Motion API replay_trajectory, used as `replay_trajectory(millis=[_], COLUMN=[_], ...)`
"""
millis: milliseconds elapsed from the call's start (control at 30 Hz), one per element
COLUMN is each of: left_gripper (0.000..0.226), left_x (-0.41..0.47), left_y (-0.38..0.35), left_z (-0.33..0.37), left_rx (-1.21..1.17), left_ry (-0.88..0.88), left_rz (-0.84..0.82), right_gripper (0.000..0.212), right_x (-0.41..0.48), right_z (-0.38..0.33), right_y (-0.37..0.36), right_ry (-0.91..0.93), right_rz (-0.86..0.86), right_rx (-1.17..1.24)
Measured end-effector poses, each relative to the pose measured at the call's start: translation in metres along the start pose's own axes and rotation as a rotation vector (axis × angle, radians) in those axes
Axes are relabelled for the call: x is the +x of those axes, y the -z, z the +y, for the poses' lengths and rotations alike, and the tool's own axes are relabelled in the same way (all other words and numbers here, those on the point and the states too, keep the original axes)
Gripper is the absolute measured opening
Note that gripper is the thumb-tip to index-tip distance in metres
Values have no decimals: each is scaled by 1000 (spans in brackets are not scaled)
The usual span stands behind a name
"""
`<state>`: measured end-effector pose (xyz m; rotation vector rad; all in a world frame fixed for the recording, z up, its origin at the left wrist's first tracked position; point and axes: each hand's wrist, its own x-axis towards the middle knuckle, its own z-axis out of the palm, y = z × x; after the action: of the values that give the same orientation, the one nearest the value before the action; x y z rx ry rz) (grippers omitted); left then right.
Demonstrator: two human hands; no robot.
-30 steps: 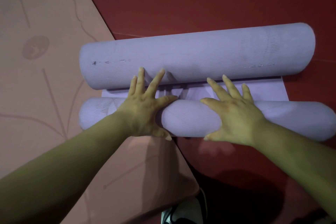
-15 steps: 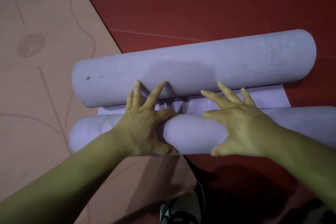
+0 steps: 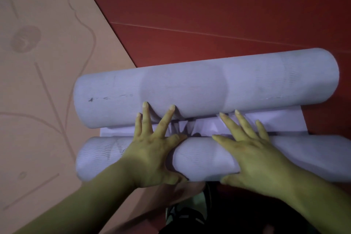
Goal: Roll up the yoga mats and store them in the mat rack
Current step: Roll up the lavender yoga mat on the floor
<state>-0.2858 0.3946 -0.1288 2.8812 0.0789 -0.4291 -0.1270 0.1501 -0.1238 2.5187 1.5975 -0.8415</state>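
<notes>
A lilac yoga mat lies across the red floor, rolled from both ends. Its far roll [image 3: 205, 89] is thick; its near roll [image 3: 201, 159] is thinner. A short flat strip [image 3: 281, 122] joins them and is creased in the middle. My left hand [image 3: 152, 152] presses on top of the near roll, fingers spread, fingertips touching the far roll. My right hand [image 3: 252, 154] lies on the near roll too, fingers reaching over the strip. The mat rack is not in view.
A flat peach-coloured mat [image 3: 43, 85] with a line pattern covers the floor on the left, and both rolls overlap its edge. Red floor [image 3: 209, 5] stretches beyond the rolls. My shoe [image 3: 180, 214] shows at the bottom.
The near roll has moved closer to the far roll, so the flat strip between them is narrower. Both hands stayed on the near roll. The view has shifted a little.
</notes>
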Motion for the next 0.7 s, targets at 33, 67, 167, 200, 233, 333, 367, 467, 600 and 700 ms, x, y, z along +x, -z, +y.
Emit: replay_trajectory(millis=[33,67,167,200,233,333,367,467,600,700], left_gripper=[96,94,94,95,96,98,98,97,95,90], left_x=[0,1,6,9,12,17,19,24,32,39], left_y=[-1,-2,-6,-5,-5,-4,-4,-4,-2,-1], left_z=[1,2,4,3,3,3,2,-1,-6,-9], left_rx=[28,42,69,67,72,71,70,57,57,73], left_ry=[15,23,59,62,70,98,107,122,132,129], left_rz=[30,43,102,119,132,163,175,204,225,252], right_gripper=[102,98,84,82,81,82,83,84,83,82], right_x=[-2,-3,2,5,9,14,15,20,28,35], right_z=[0,-3,-9,-11,-10,-8,-6,-3,1,5], right_y=[-5,-10,-15,-14,-13,-13,-12,-10,-8,-7], right_ry=[-14,-25,-69,-94,-116,-148,-159,-174,-187,-184], right_rz=[46,79,226,261,266,272,265,286,324,365], right_rx=[-48,-59,-23,-18,-22,-25,-22,-34,-18,-5])
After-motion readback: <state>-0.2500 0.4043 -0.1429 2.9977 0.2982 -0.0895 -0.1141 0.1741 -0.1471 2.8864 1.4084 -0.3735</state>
